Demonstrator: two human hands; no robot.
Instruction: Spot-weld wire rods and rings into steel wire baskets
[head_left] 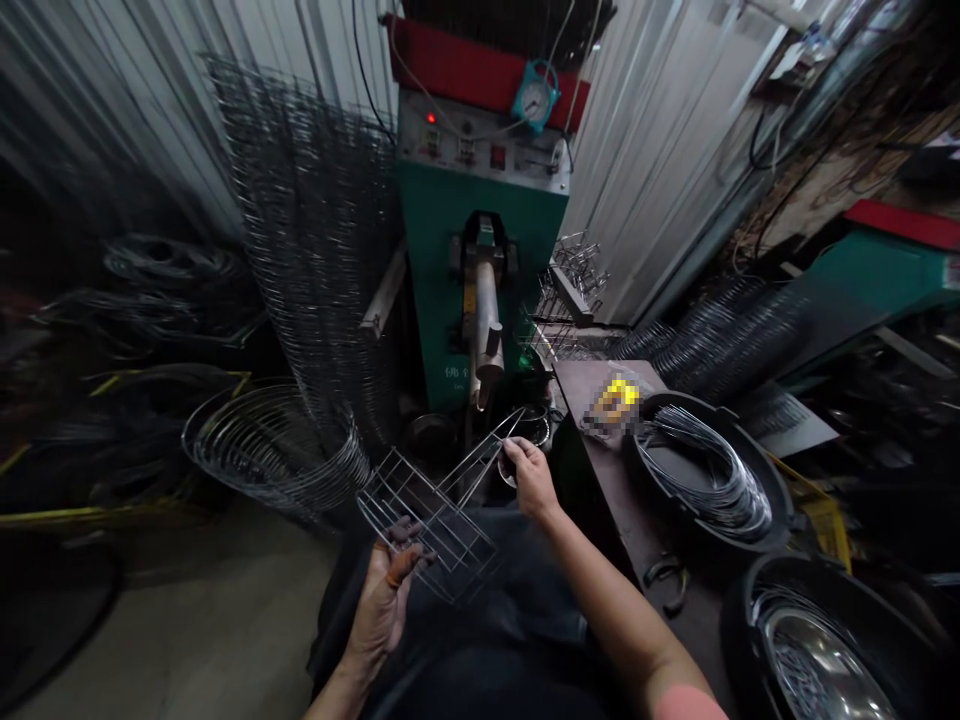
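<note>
My left hand (388,590), with orange and dark coverings on its fingers, grips the lower left side of a wire rack (442,530). The rack is a tilted grid of thin metal rods above my lap, and a narrow pointed part reaches up and right from it. My right hand (531,478) pinches a thin bent wire (501,468) beside that narrow part; whether the wire is joined to the rack is unclear. Just beyond both hands are the metal electrode arms (487,320) of a green machine (427,240), apart from the rack.
Tall stacked wire baskets (307,220) stand left of the machine, above a wire coil-like stack (255,440). A bench (600,480) on the right bears a black bowl (645,470) of wire rings (739,500). Another black tub (739,610) stands nearer.
</note>
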